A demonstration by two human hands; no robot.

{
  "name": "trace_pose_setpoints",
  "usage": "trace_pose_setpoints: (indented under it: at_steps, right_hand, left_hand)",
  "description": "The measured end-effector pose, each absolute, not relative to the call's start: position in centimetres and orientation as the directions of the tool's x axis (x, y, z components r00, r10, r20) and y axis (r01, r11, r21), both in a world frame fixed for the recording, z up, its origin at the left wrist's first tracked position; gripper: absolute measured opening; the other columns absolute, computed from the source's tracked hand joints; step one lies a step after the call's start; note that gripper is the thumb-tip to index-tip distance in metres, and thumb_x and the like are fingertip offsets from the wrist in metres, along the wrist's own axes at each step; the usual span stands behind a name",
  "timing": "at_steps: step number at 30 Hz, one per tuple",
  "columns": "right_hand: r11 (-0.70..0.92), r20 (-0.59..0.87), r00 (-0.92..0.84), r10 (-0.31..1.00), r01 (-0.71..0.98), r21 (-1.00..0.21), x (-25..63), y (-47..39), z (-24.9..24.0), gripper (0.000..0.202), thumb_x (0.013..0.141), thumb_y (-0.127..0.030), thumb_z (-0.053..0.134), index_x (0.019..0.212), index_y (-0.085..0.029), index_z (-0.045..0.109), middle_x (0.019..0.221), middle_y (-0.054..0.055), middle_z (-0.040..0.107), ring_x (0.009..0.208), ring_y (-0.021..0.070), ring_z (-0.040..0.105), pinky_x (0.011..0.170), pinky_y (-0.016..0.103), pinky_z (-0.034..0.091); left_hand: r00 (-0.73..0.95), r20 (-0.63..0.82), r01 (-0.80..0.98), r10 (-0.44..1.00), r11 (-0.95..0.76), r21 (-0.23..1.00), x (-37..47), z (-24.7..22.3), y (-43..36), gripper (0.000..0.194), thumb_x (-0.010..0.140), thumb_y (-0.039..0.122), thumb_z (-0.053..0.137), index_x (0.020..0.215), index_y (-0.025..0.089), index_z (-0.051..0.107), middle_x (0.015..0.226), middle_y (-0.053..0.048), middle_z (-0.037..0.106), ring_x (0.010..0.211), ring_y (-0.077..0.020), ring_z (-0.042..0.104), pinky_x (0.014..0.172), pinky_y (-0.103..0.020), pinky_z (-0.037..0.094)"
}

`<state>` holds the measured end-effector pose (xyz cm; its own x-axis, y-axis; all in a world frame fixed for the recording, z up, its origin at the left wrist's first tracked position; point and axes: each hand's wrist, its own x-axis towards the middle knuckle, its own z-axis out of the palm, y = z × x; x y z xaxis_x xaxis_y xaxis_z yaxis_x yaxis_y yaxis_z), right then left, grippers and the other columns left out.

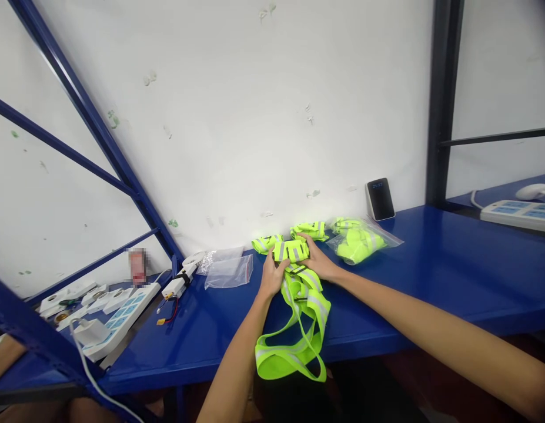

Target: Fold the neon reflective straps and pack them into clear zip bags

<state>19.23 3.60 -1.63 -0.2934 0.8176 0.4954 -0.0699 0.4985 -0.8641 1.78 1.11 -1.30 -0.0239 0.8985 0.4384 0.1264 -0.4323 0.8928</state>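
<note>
Between my two hands is a yellow-green reflective strap (291, 251), partly rolled into a flat bundle with grey stripes. My left hand (273, 275) grips the bundle's left end, and my right hand (318, 258) holds its right end. The strap's loose loops (294, 351) trail toward me and hang over the table's front edge. Just behind my hands lie two more folded reflective bundles, one at the left (267, 242) and one at the right (308, 230). Beyond my right hand, clear plastic bags (360, 244) contain similar bundles.
Clear zip bags (229, 271) lie left on the blue table (431, 264). Beside them are a small white fan (193, 258) and a wired white battery pack (174, 286). A dark-screened clock (380, 198) stands by the wall. Power strips (126, 320) and a person's arm (6, 355) appear left, past blue posts.
</note>
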Motion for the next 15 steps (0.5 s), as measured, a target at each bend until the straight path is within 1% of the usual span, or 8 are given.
trace_pose_setpoints:
  at_steps: [1,3,6,8,10,12,14,15]
  right_hand:
    - [0.451,0.463,-0.274,0.843,-0.108,-0.886,19.1,3.7,-1.6,0.070,0.067,-0.014,0.065,0.132,-0.022,0.041,0.115,0.007,0.061,0.097,0.0210,0.059,0.087,0.036,0.047]
    - [0.358,0.390,-0.277,0.878,-0.160,-0.920,18.9,3.9,-1.6,0.059,0.064,-0.016,0.067,0.121,-0.019,0.053,0.107,0.006,0.066,0.091,0.0223,0.062,0.084,0.036,0.049]
    - [0.240,0.288,-0.279,0.916,-0.196,-0.951,18.8,4.1,-1.8,0.036,0.061,-0.017,0.069,0.097,-0.015,0.066,0.091,0.006,0.071,0.078,0.0239,0.064,0.076,0.037,0.050]
    - [0.193,0.247,-0.254,0.935,-0.221,-0.956,18.8,4.1,-1.9,0.031,0.060,-0.017,0.069,0.091,-0.015,0.067,0.087,0.006,0.072,0.075,0.0239,0.065,0.074,0.037,0.051]
    - [0.160,0.234,-0.257,0.938,-0.278,-0.947,18.6,3.8,-1.9,0.036,0.060,-0.016,0.067,0.097,-0.018,0.066,0.090,0.005,0.073,0.077,0.0237,0.066,0.074,0.036,0.051]
    - [0.107,0.234,-0.308,0.922,-0.377,-0.920,18.4,3.3,-1.7,0.048,0.062,-0.014,0.065,0.109,-0.022,0.061,0.095,0.003,0.072,0.080,0.0233,0.066,0.075,0.036,0.052]
    - [0.024,0.232,-0.379,0.896,-0.481,-0.877,18.1,2.7,-1.1,0.055,0.063,-0.014,0.062,0.117,-0.025,0.056,0.098,0.003,0.072,0.084,0.0233,0.067,0.078,0.037,0.052]
    - [-0.028,0.223,-0.417,0.881,-0.516,-0.856,18.1,2.3,-0.7,0.053,0.065,-0.016,0.061,0.118,-0.024,0.056,0.098,0.004,0.071,0.085,0.0238,0.067,0.079,0.038,0.052]
  left_hand:
    - [-0.043,0.480,0.156,0.876,-0.469,0.869,1.8,-1.3,1.1,0.053,0.073,0.029,0.071,0.122,0.019,0.054,0.124,-0.009,0.057,0.122,-0.0278,0.048,0.108,-0.040,0.031]
    - [-0.021,0.491,0.115,0.871,-0.486,0.866,2.0,-1.4,1.0,0.048,0.076,0.030,0.070,0.121,0.020,0.056,0.128,-0.008,0.055,0.129,-0.0271,0.041,0.111,-0.037,0.027]
    - [0.052,0.411,-0.046,0.910,-0.409,0.912,2.3,-1.7,1.2,0.047,0.079,0.030,0.067,0.123,0.022,0.054,0.124,-0.007,0.060,0.129,-0.0252,0.043,0.109,-0.037,0.030]
    - [0.049,0.355,-0.156,0.933,-0.344,0.926,2.7,-1.9,1.6,0.051,0.076,0.027,0.069,0.124,0.023,0.053,0.120,-0.006,0.062,0.125,-0.0252,0.048,0.106,-0.037,0.035]
    - [0.059,0.327,-0.270,0.943,-0.300,0.915,3.0,-1.8,1.8,0.058,0.072,0.024,0.071,0.127,0.023,0.050,0.119,-0.007,0.063,0.119,-0.0254,0.054,0.102,-0.037,0.040]
    - [0.075,0.319,-0.354,0.945,-0.273,0.895,3.1,-1.5,1.8,0.066,0.069,0.022,0.073,0.129,0.023,0.047,0.117,-0.008,0.064,0.110,-0.0253,0.059,0.096,-0.037,0.044]
    - [0.070,0.305,-0.375,0.950,-0.258,0.891,3.0,-1.1,1.6,0.071,0.066,0.021,0.075,0.129,0.023,0.044,0.113,-0.008,0.065,0.102,-0.0248,0.063,0.091,-0.037,0.047]
    - [0.054,0.298,-0.366,0.953,-0.259,0.894,2.9,-0.9,1.4,0.071,0.065,0.021,0.076,0.128,0.024,0.043,0.110,-0.007,0.066,0.097,-0.0242,0.065,0.088,-0.037,0.049]
